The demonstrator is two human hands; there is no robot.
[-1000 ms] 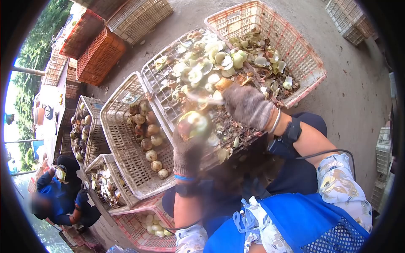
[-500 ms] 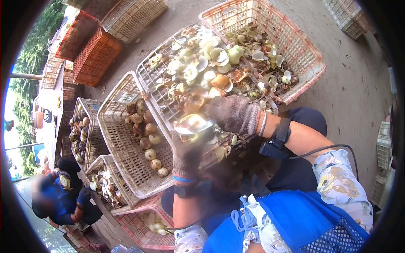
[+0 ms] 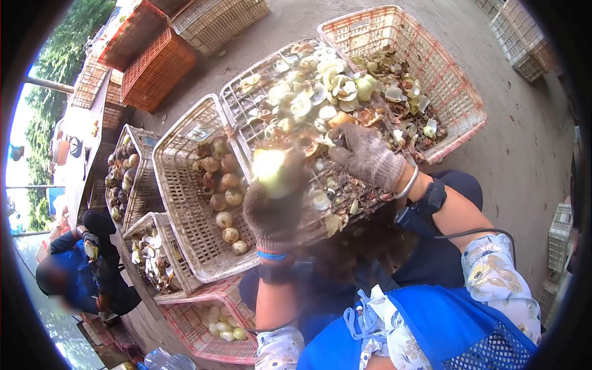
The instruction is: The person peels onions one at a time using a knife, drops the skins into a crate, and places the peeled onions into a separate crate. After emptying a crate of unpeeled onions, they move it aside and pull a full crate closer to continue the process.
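My left hand (image 3: pixel 271 213), in a brown knit glove and smeared by motion, is closed round a pale peeled onion (image 3: pixel 272 171) that glares in the sun. To its right, my gloved right hand (image 3: pixel 369 157) is curled above the peel-covered crate. It appears to grip a small knife, whose blade is hardly visible now. Under both hands, an upturned crate (image 3: pixel 237 102) serves as a work surface, strewn with onion skins (image 3: pixel 300 105) and cut ends. A whole pale green onion (image 3: pixel 365 87) lies among them.
A crate of unpeeled onions (image 3: pixel 231 197) stands at left; a red-and-white crate (image 3: pixel 447 92) at upper right contains peels. Peeled onions (image 3: pixel 225 324) fill a pink crate below. A co-worker (image 3: pixel 80 268) in blue sits at far left. Orange crates (image 3: pixel 157 71) are stacked behind.
My hands have moved apart, the right one off the onion to the right. The shiny blade at the onion is no longer distinct. The view has shifted slightly.
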